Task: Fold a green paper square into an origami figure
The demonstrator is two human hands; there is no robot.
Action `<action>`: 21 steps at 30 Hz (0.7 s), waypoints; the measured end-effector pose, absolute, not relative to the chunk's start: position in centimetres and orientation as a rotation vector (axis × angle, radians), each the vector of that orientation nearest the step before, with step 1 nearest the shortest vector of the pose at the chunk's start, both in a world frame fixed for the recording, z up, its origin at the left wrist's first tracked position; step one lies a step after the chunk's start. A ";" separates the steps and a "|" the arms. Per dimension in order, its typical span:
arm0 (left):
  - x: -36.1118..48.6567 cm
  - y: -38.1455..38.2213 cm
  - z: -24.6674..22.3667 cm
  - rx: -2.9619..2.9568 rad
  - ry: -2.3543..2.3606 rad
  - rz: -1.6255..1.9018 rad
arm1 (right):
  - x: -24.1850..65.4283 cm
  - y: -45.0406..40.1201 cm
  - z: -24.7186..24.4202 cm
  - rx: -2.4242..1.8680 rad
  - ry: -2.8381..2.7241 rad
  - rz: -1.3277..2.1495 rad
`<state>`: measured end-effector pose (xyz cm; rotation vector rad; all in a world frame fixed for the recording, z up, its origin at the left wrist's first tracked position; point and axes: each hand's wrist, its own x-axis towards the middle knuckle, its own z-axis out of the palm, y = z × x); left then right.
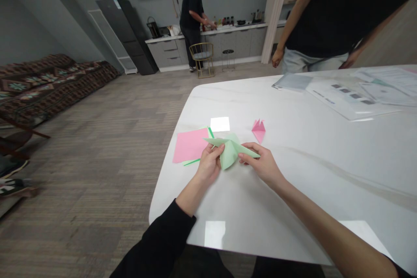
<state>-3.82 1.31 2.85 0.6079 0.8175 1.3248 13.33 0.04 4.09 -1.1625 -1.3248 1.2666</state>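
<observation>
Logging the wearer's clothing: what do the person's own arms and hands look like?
The left hand and right hand are bare. A black sleeve covers the left arm to mid-forearm; the right forearm is bare, with black cloth at the frame's corner.

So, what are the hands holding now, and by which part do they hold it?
They hold a folded pale green paper: the left hand grips its left flap, and the right hand pinches its right flap.
</observation>
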 end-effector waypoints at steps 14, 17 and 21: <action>-4.0 1.4 2.9 0.633 0.872 1.422 | 13.4 0.1 4.0 -1.178 -1.310 1.238; -3.9 1.5 2.8 0.633 0.880 1.422 | 13.4 0.1 4.0 -1.183 -1.309 1.238; -3.8 1.4 2.9 0.650 0.845 1.397 | 13.5 0.1 4.0 -1.195 -1.312 1.230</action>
